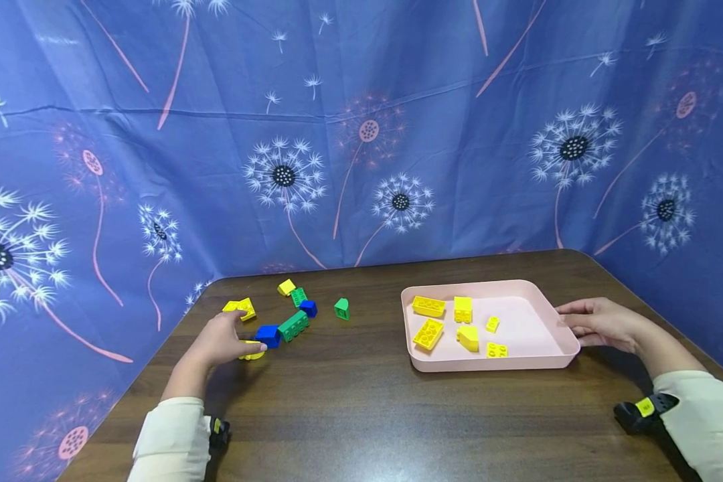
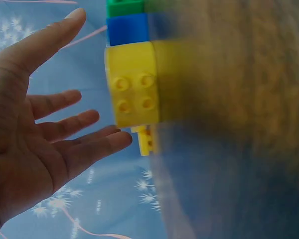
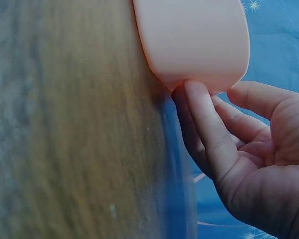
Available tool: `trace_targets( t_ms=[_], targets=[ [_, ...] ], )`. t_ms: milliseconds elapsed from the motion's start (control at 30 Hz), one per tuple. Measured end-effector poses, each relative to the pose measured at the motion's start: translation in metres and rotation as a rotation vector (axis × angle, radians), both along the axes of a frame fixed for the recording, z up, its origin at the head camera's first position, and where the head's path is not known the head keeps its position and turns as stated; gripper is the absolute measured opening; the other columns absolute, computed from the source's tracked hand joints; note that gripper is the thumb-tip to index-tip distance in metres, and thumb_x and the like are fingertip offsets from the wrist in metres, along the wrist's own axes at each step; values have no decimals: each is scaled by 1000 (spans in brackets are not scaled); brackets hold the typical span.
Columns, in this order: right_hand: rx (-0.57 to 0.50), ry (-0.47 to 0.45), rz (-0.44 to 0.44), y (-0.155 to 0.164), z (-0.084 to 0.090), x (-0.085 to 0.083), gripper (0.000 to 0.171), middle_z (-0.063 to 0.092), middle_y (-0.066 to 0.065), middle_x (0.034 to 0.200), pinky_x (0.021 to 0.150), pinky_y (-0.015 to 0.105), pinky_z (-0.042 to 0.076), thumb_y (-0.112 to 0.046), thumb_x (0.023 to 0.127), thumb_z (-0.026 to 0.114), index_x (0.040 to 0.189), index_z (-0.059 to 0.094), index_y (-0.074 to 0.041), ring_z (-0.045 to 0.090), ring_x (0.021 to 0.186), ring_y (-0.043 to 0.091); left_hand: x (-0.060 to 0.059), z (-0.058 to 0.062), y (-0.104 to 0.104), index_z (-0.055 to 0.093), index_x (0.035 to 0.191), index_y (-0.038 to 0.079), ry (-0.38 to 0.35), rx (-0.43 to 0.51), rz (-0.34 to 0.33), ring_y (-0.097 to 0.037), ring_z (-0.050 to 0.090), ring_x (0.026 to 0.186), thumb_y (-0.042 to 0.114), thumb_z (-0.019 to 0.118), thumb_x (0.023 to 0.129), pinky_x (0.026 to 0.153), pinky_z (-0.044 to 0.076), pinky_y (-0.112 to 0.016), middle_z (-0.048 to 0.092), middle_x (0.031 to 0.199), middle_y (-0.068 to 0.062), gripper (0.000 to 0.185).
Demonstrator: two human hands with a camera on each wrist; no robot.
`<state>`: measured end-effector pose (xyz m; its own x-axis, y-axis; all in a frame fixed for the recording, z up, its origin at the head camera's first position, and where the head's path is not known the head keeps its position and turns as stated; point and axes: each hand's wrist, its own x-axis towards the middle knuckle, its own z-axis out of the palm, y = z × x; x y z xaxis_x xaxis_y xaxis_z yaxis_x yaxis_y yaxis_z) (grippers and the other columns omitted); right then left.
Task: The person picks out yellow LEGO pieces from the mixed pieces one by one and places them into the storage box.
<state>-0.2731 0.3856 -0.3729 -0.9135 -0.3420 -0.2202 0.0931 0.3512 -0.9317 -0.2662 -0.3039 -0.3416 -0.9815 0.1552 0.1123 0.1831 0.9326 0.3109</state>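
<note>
My left hand [image 1: 219, 340] hovers at the left-hand bricks, fingers and thumb spread with nothing gripped. Beside it lies a yellow brick [image 2: 133, 92] with a rounded top and studs on the face shown in the left wrist view; in the head view the hand partly covers this yellow brick [image 1: 253, 353]. A blue brick [image 1: 268, 336] is just past the thumb, with a green brick [image 1: 294, 326] against it. At the right, my right hand [image 1: 605, 326] holds the end wall of a pink tray [image 1: 548, 361], its bent fingers on the wall [image 3: 194, 40].
Beyond the left hand are yellow bricks [image 1: 241, 308], another yellow brick [image 1: 286, 287], a green brick [image 1: 298, 297], a small blue brick [image 1: 308, 308] and a green rounded brick [image 1: 342, 308]. Several yellow bricks [image 1: 429, 306] lie in the tray. A blue curtain [image 1: 349, 80] hangs behind the brown table [image 1: 361, 408].
</note>
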Motion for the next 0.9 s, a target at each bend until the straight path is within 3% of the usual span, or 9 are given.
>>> trace_targets(
  t_ms=[100, 233, 800, 900],
  targets=[
    [-2, -3, 4, 0, -1, 0, 62, 68, 6, 105, 76, 37, 57, -12, 98, 55, 137, 22, 24, 68, 89, 16, -2, -5, -2, 50, 129, -14, -51, -12, 20, -43, 57, 106, 49, 80, 74, 87, 48, -55, 59, 120, -31, 89],
    [10, -11, -10, 0, -2, 0, 62, 67, 6, 106, 76, 37, 57, -12, 98, 55, 137, 23, 23, 67, 89, 16, -3, -8, -2, 59, 120, -11, -92, -27, 25, -40, 61, 99, 48, 78, 77, 83, 50, -53, 65, 110, -24, 75],
    [11, -2, -13, 0, 1, 0, 64, 67, 7, 108, 79, 39, 56, -14, 98, 57, 138, 23, 23, 68, 91, 17, -8, -9, -3, 68, 96, -3, -94, -41, 23, -28, 62, 83, 33, 79, 79, 74, 52, -47, 68, 90, -10, 41],
    [11, -3, -15, 0, 1, 0, 64, 67, 7, 108, 79, 39, 57, -14, 98, 57, 138, 23, 23, 68, 91, 17, -6, -9, -2, 67, 85, 1, -104, -29, 39, -23, 58, 72, 31, 79, 80, 64, 50, -41, 64, 78, -6, 34]
  ],
)
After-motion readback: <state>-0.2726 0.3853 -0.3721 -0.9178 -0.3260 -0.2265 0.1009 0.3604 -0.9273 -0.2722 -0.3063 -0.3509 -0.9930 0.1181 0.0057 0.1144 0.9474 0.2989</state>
